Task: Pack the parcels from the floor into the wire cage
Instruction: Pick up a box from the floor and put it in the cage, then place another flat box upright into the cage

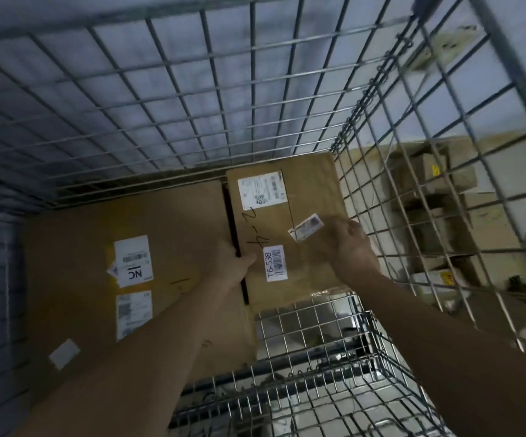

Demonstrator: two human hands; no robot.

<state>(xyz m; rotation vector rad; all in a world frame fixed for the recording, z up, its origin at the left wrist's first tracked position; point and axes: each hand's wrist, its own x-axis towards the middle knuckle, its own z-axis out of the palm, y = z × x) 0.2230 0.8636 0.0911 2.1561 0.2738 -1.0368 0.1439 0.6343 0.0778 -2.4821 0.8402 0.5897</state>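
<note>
I look down into the wire cage [192, 99]. A brown cardboard parcel [305, 203] with white labels, one reading T6-538, lies in the cage's far right corner. My left hand [234, 261] grips its left edge, thumb on top and fingers in the dark gap beside it. My right hand [348, 244] holds its right edge, fingers curled over the side next to the mesh wall. A larger flat cardboard parcel [97, 247] with white labels lies to the left, covering most of the cage bottom.
Bare wire mesh of the cage bottom [315, 335] shows in front of the held parcel. Through the right mesh wall [444, 216], several more cardboard parcels [438, 178] lie on the floor outside. The cage's back wall rises close behind both boxes.
</note>
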